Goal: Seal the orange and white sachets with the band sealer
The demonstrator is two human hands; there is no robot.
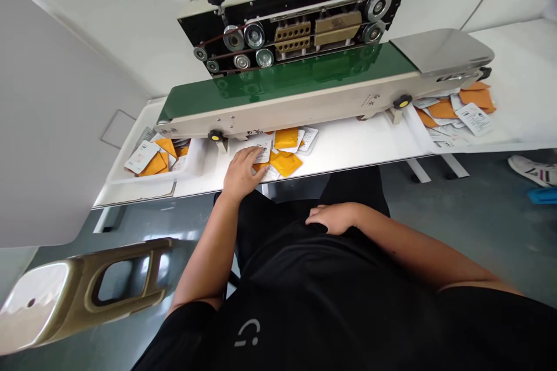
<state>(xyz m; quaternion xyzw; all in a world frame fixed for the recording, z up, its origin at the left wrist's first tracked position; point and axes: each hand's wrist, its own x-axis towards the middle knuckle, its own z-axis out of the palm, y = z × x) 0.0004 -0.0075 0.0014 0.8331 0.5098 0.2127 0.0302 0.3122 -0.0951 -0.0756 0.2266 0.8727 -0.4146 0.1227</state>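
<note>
My left hand point(241, 173) rests on a small pile of flat packets at the table's front edge. Its fingers lie across a white printed packet point(263, 152), thumb spread apart from them. Just right of the fingertips are orange packets point(286, 163) and more white ones point(309, 139). My right hand point(333, 218) lies against my black shirt at the lap, fingers loosely bent with the thumb apart, and nothing shows in it. Behind the pile stands a belt sealing machine point(296, 26) with a green conveyor belt point(278, 86).
A white tray point(196, 159) of orange and white packets sits at the left. Under the machine's right end lie more packets point(474, 119) by a white tray wall point(420, 130). A brown plastic stool point(80, 295) is on the floor at left; a shoe point(533, 170) shows far right.
</note>
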